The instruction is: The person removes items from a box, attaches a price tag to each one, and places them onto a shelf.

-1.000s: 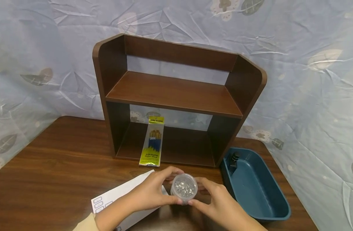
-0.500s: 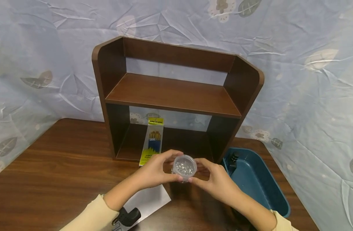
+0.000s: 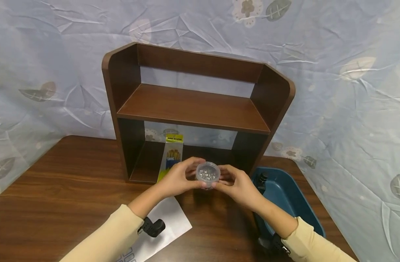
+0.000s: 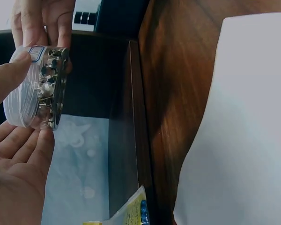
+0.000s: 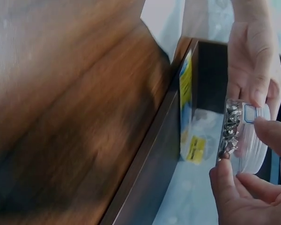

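Observation:
Both hands hold a small round clear plastic jar (image 3: pixel 208 172) with a translucent lid, raised in front of the shelf's lower compartment. My left hand (image 3: pixel 183 176) grips its left side, thumb at the front and fingers behind. From the other side my right hand (image 3: pixel 236 185) grips it the same way. Small shiny metal pieces (image 4: pixel 48 89) fill the bottom of the jar. A blue-bordered label (image 5: pixel 250 114) is stuck on its side, with a thumb tip close by. The left hand partly covers a yellow-ended pack of artist brushes (image 3: pixel 173 153) leaning in the lower compartment.
A brown two-tier shelf (image 3: pixel 193 108) stands at the back of the wooden table (image 3: pixel 72 182). To the right is a blue plastic basin (image 3: pixel 285 193) with a small black bottle (image 3: pixel 262 180) in it. White paper (image 3: pixel 170 222) lies under the left forearm.
Both hands have carried the jar away from the body, up the view toward the shelf. The left hand now covers the lower part of the brush pack.

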A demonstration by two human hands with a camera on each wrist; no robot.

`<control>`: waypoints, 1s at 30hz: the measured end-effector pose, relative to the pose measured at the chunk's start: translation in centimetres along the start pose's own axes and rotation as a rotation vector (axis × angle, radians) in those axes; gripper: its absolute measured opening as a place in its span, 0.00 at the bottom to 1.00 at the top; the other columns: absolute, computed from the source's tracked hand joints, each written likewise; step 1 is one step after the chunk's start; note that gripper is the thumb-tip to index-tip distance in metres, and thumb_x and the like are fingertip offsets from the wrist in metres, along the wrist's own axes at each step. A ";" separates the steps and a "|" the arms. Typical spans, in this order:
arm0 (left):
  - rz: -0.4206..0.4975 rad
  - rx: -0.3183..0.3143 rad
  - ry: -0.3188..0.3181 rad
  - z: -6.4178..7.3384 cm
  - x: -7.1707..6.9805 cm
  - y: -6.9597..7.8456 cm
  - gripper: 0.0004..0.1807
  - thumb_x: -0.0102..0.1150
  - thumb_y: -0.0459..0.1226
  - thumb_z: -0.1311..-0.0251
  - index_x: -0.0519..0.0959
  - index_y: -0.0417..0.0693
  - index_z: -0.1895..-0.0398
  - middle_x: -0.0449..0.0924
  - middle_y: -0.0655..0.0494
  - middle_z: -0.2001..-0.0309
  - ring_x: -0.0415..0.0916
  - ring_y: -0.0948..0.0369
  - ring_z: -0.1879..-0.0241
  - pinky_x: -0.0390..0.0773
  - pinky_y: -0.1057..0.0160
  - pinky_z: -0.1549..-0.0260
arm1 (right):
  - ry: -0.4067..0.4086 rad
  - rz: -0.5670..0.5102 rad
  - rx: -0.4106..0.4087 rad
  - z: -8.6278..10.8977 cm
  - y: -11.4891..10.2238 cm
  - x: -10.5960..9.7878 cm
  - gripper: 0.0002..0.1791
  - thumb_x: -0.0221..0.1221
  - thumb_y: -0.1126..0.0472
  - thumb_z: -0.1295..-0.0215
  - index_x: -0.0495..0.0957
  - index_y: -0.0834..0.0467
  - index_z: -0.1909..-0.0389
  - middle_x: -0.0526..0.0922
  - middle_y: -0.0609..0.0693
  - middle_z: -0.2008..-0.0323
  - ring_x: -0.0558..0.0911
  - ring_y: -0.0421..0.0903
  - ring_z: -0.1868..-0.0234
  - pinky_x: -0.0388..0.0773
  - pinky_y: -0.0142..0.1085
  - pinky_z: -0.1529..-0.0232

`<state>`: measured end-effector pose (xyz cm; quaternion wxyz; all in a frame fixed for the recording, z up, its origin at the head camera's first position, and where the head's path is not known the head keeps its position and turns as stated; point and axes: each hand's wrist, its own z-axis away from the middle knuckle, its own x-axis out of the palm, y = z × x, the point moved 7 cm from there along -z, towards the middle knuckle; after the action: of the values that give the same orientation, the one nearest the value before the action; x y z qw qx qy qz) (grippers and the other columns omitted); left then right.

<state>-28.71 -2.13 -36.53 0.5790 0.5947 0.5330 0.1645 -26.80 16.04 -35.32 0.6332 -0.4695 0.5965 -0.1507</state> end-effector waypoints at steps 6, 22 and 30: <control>0.004 -0.018 0.014 -1.5 0.0 -1.2 0.38 0.75 0.35 0.39 0.69 0.36 0.27 0.75 0.38 0.30 0.74 0.41 0.29 0.74 0.48 0.29 | 0.000 0.046 0.016 -1.7 1.1 -0.4 0.29 0.70 0.57 0.32 0.76 0.64 0.35 0.84 0.60 0.40 0.86 0.57 0.41 0.87 0.42 0.43; -0.044 -0.168 0.036 -5.3 0.7 -4.6 0.39 0.72 0.32 0.38 0.65 0.35 0.25 0.73 0.36 0.30 0.75 0.41 0.31 0.76 0.42 0.32 | -0.038 0.114 0.028 -5.7 3.9 -0.5 0.25 0.69 0.61 0.32 0.79 0.67 0.38 0.86 0.63 0.43 0.86 0.60 0.42 0.85 0.50 0.41; -0.132 -0.179 0.067 -6.4 1.3 -5.6 0.39 0.73 0.32 0.40 0.65 0.31 0.28 0.73 0.34 0.31 0.73 0.39 0.31 0.72 0.41 0.29 | -0.058 0.103 0.052 -6.8 4.7 -0.1 0.24 0.70 0.63 0.33 0.79 0.69 0.40 0.84 0.67 0.43 0.85 0.63 0.42 0.85 0.52 0.41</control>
<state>-35.95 0.88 -40.15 0.6212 0.4982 0.5734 0.1926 -34.69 15.73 -37.82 0.6692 -0.4257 0.5971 -0.1200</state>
